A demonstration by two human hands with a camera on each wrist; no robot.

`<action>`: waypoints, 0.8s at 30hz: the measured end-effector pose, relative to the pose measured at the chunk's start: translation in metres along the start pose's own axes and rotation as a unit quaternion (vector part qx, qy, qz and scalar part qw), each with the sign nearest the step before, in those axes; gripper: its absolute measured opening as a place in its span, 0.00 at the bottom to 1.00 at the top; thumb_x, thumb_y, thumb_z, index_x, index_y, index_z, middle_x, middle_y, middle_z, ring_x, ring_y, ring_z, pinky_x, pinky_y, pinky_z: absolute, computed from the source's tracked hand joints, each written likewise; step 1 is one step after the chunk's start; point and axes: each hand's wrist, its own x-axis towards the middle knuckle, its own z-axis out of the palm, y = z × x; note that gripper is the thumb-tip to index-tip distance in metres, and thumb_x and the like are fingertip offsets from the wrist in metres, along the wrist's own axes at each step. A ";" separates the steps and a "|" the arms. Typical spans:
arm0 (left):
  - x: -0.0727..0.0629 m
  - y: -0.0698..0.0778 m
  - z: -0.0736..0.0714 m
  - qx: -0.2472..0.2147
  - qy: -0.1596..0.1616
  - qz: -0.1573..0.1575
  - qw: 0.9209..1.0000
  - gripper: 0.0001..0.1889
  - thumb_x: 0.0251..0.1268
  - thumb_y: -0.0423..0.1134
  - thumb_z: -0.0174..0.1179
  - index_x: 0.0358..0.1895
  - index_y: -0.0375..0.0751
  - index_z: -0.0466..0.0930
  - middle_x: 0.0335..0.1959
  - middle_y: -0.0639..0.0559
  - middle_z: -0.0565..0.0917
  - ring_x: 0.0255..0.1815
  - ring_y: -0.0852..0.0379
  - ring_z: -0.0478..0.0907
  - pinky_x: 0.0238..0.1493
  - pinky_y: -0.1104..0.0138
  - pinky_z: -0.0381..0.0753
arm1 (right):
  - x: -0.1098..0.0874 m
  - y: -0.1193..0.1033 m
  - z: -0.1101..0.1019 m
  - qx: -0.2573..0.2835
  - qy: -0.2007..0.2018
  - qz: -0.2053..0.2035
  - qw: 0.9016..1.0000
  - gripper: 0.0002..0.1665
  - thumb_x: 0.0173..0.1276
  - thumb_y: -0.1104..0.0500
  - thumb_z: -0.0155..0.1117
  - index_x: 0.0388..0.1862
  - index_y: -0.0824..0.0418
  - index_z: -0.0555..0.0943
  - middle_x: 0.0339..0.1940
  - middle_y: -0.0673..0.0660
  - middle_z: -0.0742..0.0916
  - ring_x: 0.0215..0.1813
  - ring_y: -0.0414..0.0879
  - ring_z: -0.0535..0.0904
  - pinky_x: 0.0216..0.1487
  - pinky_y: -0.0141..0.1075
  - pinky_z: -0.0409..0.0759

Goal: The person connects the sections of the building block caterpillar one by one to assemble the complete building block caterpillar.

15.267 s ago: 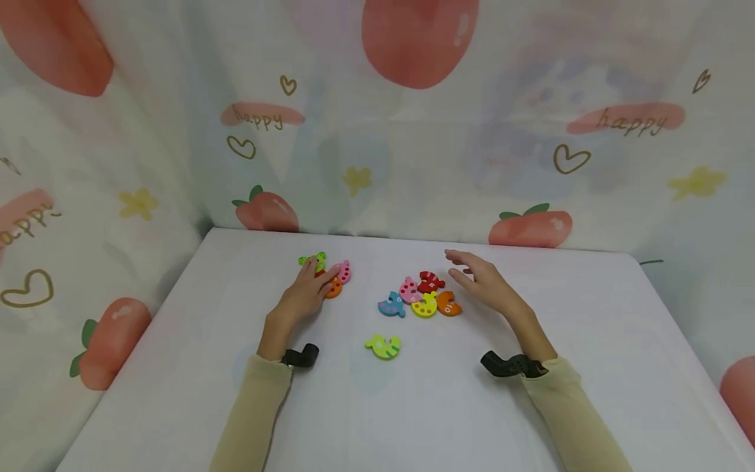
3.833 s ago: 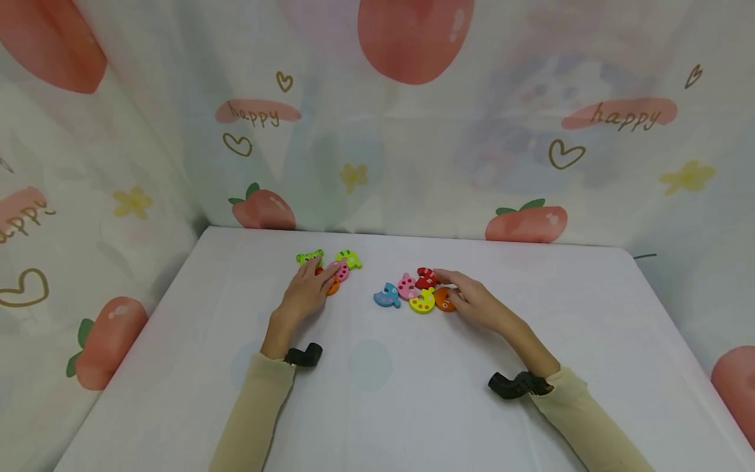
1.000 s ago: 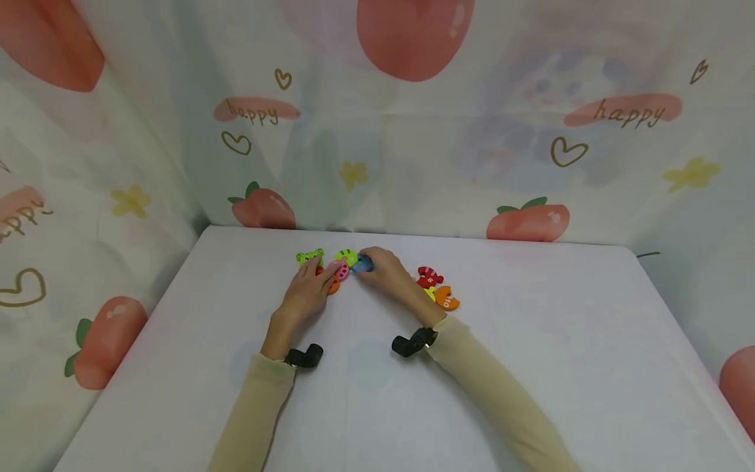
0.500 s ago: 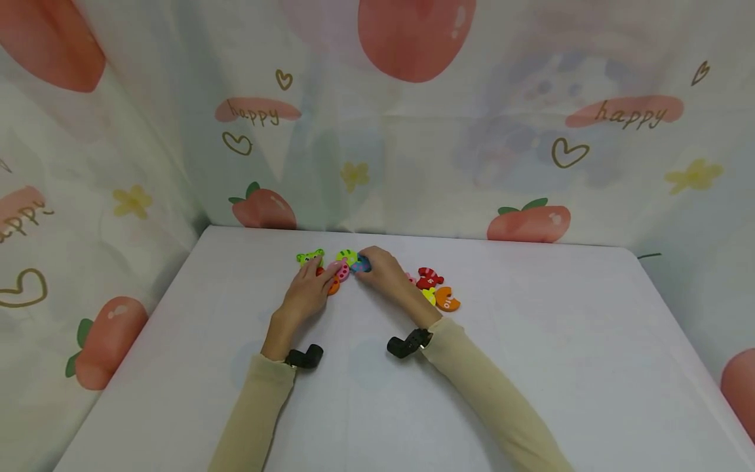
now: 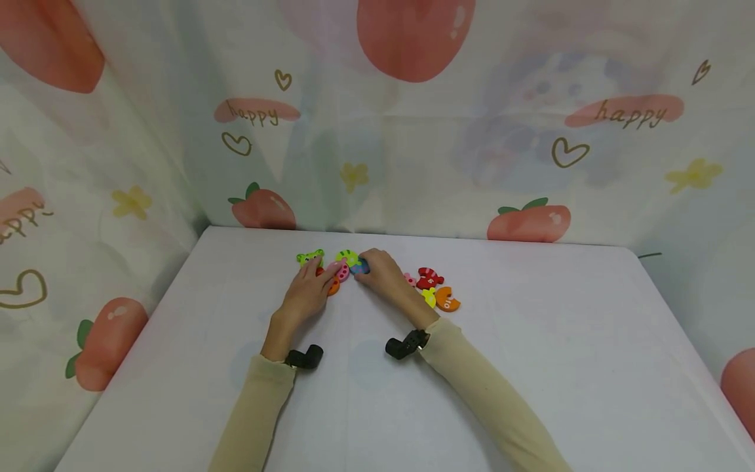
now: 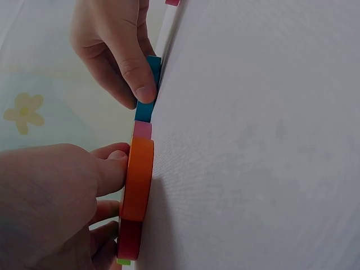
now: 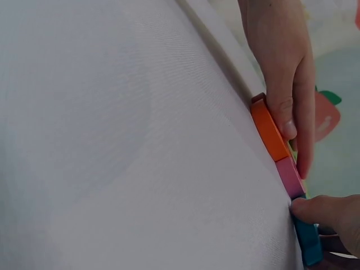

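My right hand pinches a blue wooden puzzle piece between thumb and fingers. The piece lies against a green striped one and a pink dotted one in the left cluster. My left hand rests on that cluster with fingers extended. Beneath or beside its fingers are a green animal-head piece, an orange piece and a red piece, partly hidden. In the right wrist view the blue piece sits at the end of the row, under my right thumb.
To the right lies a second group: a red striped piece, an orange piece marked 10, a yellow piece and a pink piece, the last two partly behind my right arm. A patterned curtain hangs behind the white table.
The green striped piece, then the blue piece, have moved into the left cluster. Over the last second my right hand shifts the blue piece only slightly; my left hand stays put.
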 end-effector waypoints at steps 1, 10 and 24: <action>0.000 0.000 0.000 -0.001 -0.001 -0.001 1.000 0.24 0.77 0.43 0.45 0.73 0.56 0.63 0.75 0.34 0.57 0.77 0.36 0.52 0.77 0.46 0.54 | 0.000 0.000 0.000 -0.001 0.001 0.000 1.000 0.29 0.65 0.55 0.68 0.62 0.68 0.76 0.61 0.63 0.81 0.58 0.54 0.76 0.64 0.44 0.76; 0.001 0.001 0.000 -0.038 -0.011 -0.034 0.999 0.24 0.78 0.46 0.44 0.73 0.57 0.62 0.77 0.37 0.53 0.79 0.38 0.48 0.77 0.45 0.51 | 0.003 0.001 0.001 -0.017 0.005 -0.008 1.000 0.29 0.64 0.55 0.69 0.60 0.68 0.77 0.60 0.64 0.81 0.57 0.54 0.76 0.62 0.43 0.77; 0.002 0.001 0.001 0.001 -0.018 -0.026 0.999 0.25 0.78 0.45 0.44 0.75 0.60 0.59 0.77 0.36 0.53 0.79 0.37 0.49 0.77 0.46 0.53 | 0.003 0.002 0.003 -0.017 0.010 0.000 1.000 0.30 0.62 0.52 0.71 0.59 0.67 0.77 0.55 0.63 0.82 0.53 0.54 0.75 0.57 0.41 0.79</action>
